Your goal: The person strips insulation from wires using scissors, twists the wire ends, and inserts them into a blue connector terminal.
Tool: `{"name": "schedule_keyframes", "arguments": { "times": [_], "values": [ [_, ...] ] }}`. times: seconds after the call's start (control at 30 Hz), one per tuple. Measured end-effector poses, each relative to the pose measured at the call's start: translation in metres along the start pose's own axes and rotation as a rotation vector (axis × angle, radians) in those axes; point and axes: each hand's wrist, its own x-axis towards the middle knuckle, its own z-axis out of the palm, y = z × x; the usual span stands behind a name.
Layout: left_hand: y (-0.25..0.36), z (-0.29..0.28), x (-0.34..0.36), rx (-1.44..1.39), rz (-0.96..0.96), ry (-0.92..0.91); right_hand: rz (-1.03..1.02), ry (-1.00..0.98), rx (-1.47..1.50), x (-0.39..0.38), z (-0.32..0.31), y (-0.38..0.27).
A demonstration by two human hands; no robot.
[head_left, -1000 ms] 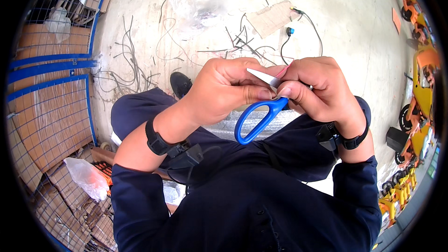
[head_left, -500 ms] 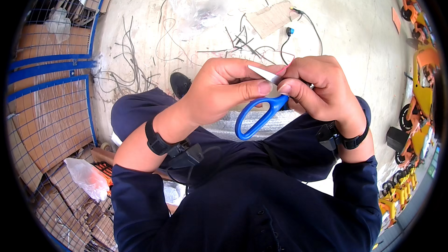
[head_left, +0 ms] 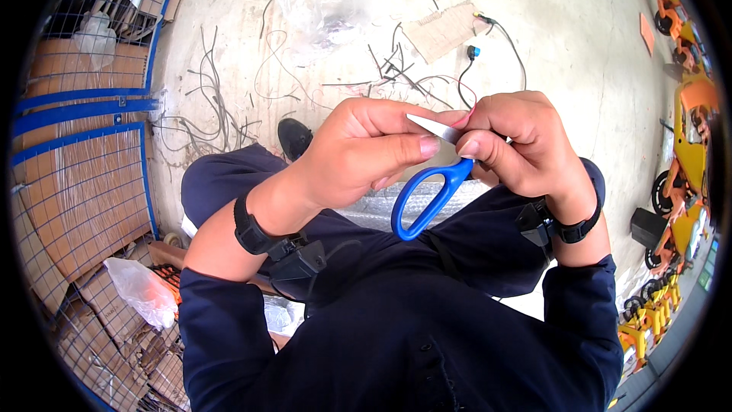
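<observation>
In front of my lap, my right hand point(head_left: 518, 141) is closed around the middle of a pair of scissors, its thumb pressed near the pivot. The blue handle loop point(head_left: 428, 202) hangs below, and the pale blade point(head_left: 433, 127) points up and left toward my other hand. A thin red wire point(head_left: 473, 107) curves at the right index finger. My left hand point(head_left: 358, 145) is closed beside the blade, index finger stretched along its upper side to the wire and thumb below it. What its fingers grip is hidden.
Dark cable offcuts point(head_left: 396, 65) lie on the floor ahead, by a cardboard piece point(head_left: 442, 30) and a clear plastic bag point(head_left: 324, 11). A blue connector point(head_left: 473, 52) sits on a black cable. A blue mesh cage point(head_left: 84, 107) stands left; yellow-orange wheeled machines point(head_left: 690, 152) line the right.
The scissors' handle has swung slightly down and to the right. My left thumb has drawn back a little from the scissors. The right hand has barely shifted.
</observation>
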Motion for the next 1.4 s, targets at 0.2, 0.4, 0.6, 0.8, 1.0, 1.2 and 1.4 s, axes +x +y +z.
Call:
{"name": "schedule_keyframes", "arguments": {
  "times": [0.2,0.4,0.6,0.8,1.0,1.2,1.4],
  "values": [
    [0.001,0.001,0.000,-0.024,-0.011,-0.044,-0.004,0.005,0.037,0.001,-0.001,-0.001],
    [-0.004,0.007,0.006,-0.132,0.049,0.009,-0.075,0.020,-0.157,0.004,-0.001,0.000],
    [-0.006,0.002,0.005,-0.159,0.031,0.002,-0.091,0.041,-0.212,0.005,0.000,-0.002],
    [-0.006,0.001,0.006,-0.169,0.004,-0.008,-0.079,0.037,-0.194,0.005,0.000,-0.001],
    [-0.006,0.001,0.006,-0.151,-0.014,-0.022,-0.072,0.048,-0.181,0.003,0.001,0.002],
    [-0.008,-0.002,0.006,-0.161,-0.017,-0.065,-0.099,0.047,-0.164,0.002,0.002,0.003],
    [-0.002,-0.002,0.003,-0.147,-0.057,-0.093,-0.115,0.033,-0.126,0.002,0.001,0.001]
  ]
}}
